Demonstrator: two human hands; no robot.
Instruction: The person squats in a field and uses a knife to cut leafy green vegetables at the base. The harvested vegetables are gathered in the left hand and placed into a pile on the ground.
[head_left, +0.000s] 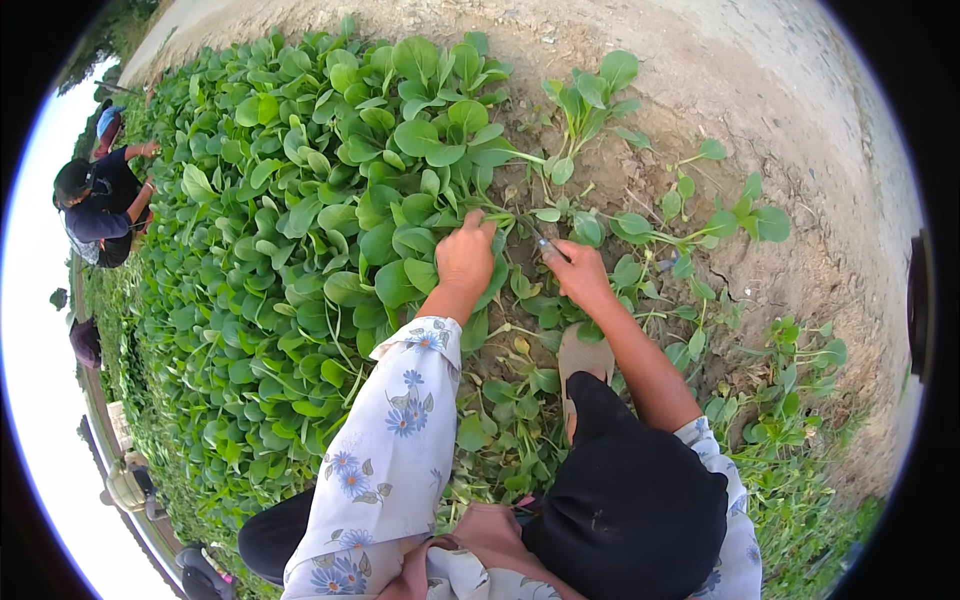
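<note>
My left hand (465, 255) is closed around the stems of a leafy green plant (499, 218) at the right edge of a dense bed of leafy greens (300, 210). Facing it, my right hand (581, 274) grips a small knife (543, 241). Its thin dark blade points up and left, to the base of the held stems. Whether the blade touches them is hard to see among the leaves. My right fingers hide most of the knife's handle. Loose leaves and low plants lie on the soil below both hands.
A shoe (583, 360) on my foot stands below my right hand. A separate leafy plant (589, 101) grows above on bare soil (720, 97). Fallen sprigs (739, 221) lie to the right. At the bed's far left a person (101, 199) bends over the plants, with others beyond.
</note>
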